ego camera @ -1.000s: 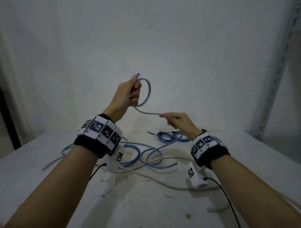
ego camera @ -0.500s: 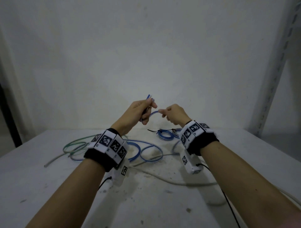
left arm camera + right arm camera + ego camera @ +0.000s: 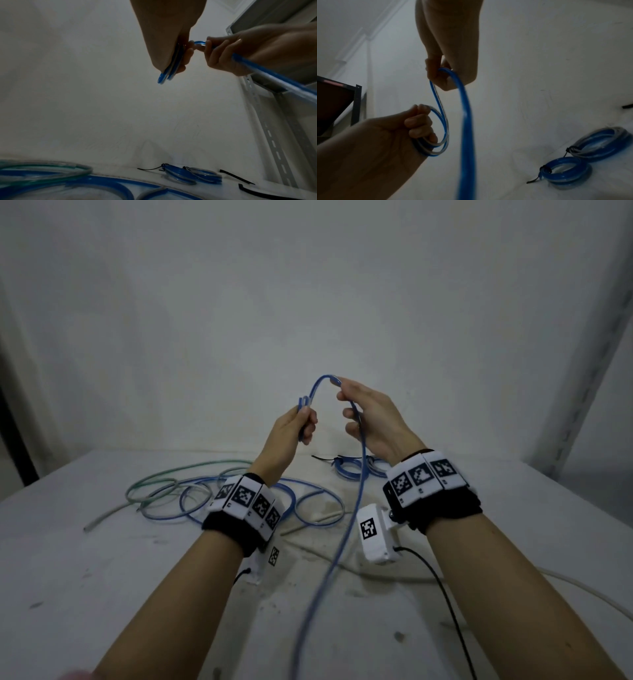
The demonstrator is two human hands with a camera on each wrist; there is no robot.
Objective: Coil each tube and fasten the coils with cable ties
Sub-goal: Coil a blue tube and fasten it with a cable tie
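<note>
Nearest the camera, the blue tube trails up from the bottom edge at about 6 o'clock, lifted clear of the white worktop. It runs through the right hand, whose grip is a pinch at the top of the arch plus loosely curled fingers lower down. From there it bends over to the left hand at 9 o'clock of the right, that grip closed tight on a small coil of a couple of loops. Behind the left wrist, loose blue and green tubes sprawl on the worktop. Furthest back, around 12 o'clock, two tied blue coils lie side by side, black cable ties just beside them
</note>
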